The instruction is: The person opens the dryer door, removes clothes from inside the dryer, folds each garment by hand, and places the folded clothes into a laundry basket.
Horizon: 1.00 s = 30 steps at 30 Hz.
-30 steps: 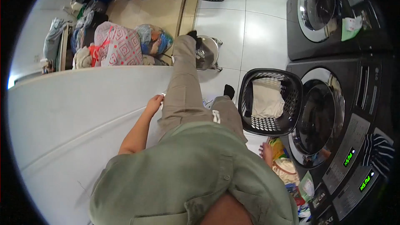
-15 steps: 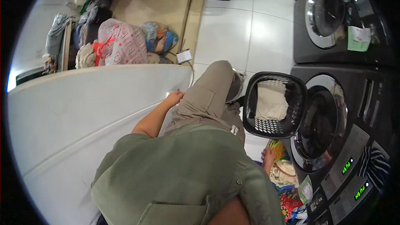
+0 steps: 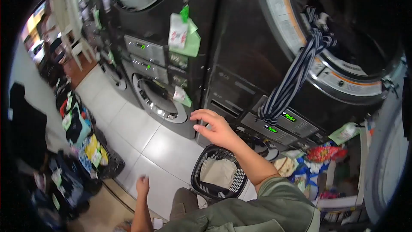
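My right hand (image 3: 214, 126) is raised in front of the dark machines, its fingers apart and slightly bent, holding nothing. Below it, a black basket (image 3: 196, 178) on the floor holds folded beige cloth (image 3: 218, 172). Lower and further left hangs my left hand (image 3: 143, 184), small in view, its fingers curled; whether they hold anything is too small to tell. A navy and white striped cloth (image 3: 292, 77) dangles out of the open round door of an upper machine (image 3: 240, 38), over the lit green panel (image 3: 271, 129).
Green and white paper slips (image 3: 184, 34) hang on a machine at the left. Bagged laundry and a dark basket (image 3: 113, 163) line the left side. Colourful clothes (image 3: 307, 163) lie at the lower right, beside the open machine door (image 3: 388, 146). A person (image 3: 49, 28) is at the far left.
The view has swung toward the stacked machines. My right hand has risen from low beside the basket to in front of the machines. My left hand has come away from the white partition.
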{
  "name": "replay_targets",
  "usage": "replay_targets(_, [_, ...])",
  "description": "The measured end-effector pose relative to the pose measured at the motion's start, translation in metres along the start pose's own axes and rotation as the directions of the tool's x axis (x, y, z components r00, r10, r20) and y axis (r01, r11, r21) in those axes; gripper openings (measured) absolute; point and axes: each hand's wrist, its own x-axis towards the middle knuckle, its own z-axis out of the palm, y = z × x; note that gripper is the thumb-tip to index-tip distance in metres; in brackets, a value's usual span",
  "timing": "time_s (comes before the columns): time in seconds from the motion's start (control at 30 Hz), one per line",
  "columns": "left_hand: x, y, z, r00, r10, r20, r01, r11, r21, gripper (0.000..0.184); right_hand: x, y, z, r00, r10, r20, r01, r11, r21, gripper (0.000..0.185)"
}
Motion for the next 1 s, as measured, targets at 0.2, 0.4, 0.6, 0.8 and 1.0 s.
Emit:
replay_targets(0.2, [0.092, 0.420, -0.109, 0.476, 0.808, -0.347, -0.865, 0.502, -0.018, 0.042, 0.033, -0.110, -0.171, 0.587, -0.319, -0.744, -0.369, 0.713, -0.596, 0.019])
replay_targets(0.4, [0.019, 0.695, -0.107, -0.048, 0.846, -0.531, -0.975, 0.075, 0.208, 0.056, 0.083, -0.081, -0.339, 0.577, -0.353, -0.736, -0.656, 0.336, -0.676, 0.022])
replay_targets(0.6, [0.019, 0.717, -0.087, -0.015, 0.780, -0.626, -0.940, 0.202, 0.274, 0.058, 0.084, -0.095, -0.422, 0.711, -0.090, -0.698, -0.703, -0.084, -0.706, 0.045])
replay_targets(0.8, [0.019, 0.715, -0.090, -0.015, 0.766, -0.643, -0.949, 0.191, 0.250, 0.055, 0.095, -0.109, -0.501, 0.303, -0.390, -0.869, -0.737, 0.482, -0.473, 0.031])
replay_targets(1.0, [0.016, 0.717, -0.092, 0.021, 0.745, -0.666, -0.968, 0.181, 0.172, 0.055, 0.076, -0.273, -0.432, -0.030, -0.832, -0.555, -0.333, 0.531, -0.779, 0.022])
